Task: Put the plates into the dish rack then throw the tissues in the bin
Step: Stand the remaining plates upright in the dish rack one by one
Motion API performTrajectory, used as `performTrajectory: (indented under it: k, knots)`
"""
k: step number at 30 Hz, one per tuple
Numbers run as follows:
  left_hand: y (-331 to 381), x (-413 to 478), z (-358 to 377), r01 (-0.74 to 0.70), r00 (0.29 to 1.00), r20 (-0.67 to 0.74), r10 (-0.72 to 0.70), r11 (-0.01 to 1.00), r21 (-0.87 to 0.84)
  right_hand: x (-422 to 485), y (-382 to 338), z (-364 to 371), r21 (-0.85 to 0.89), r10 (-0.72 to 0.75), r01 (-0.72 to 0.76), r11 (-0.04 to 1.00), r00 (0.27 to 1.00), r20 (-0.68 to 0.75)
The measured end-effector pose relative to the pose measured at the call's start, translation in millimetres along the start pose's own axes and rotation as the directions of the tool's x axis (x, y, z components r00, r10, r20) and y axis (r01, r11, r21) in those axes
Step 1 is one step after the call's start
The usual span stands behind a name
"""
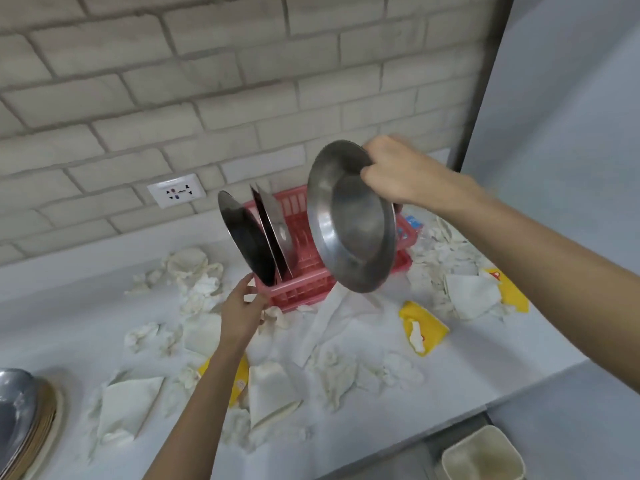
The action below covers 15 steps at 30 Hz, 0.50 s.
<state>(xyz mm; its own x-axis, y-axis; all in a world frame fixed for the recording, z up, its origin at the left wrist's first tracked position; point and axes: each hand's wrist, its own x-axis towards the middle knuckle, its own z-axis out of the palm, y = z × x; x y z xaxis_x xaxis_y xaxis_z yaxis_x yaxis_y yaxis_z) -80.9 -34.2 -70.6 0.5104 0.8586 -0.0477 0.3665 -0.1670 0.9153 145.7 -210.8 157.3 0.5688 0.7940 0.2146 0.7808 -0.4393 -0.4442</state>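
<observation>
My right hand [398,174] grips the upper rim of a steel plate [349,220], holding it tilted on edge in the air above the pink dish rack [304,289]. Two steel plates [256,240] stand upright in the rack's left slots. With fingers straight, my left hand [242,311] touches the rack's front left corner, just below those plates. Several crumpled white tissues [332,372] lie scattered over the white counter [52,327] around the rack. A beige bin [485,455] sits on the floor at the bottom right.
A stack of plates [20,414] sits at the counter's left edge. Yellow tissue packets [426,323] lie among the tissues. A wall socket [176,194] is on the brick wall behind. A pale wall bounds the right side.
</observation>
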Motion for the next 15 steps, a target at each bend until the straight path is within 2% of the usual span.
performTrajectory:
  k: [4,8,12,15]
  knots:
    - [1,6,5,0.02,1.0,-0.007,-0.02,0.999,0.03,28,-21,19,-0.022,-0.099,0.098,0.995,0.995,-0.028]
    - [-1,6,7,0.051,0.999,-0.02,-0.051,0.999,0.018,58,-33,48,-0.012,-0.124,0.124,0.992,0.992,-0.007]
    - [-1,7,8,0.057,0.998,-0.021,-0.056,0.998,0.036,79,-38,76,-0.036,-0.059,0.058,0.998,0.998,-0.006]
    - [1,8,9,0.06,0.998,-0.015,-0.059,0.998,0.038,87,-40,95,-0.088,-0.085,0.089,0.992,0.995,0.042]
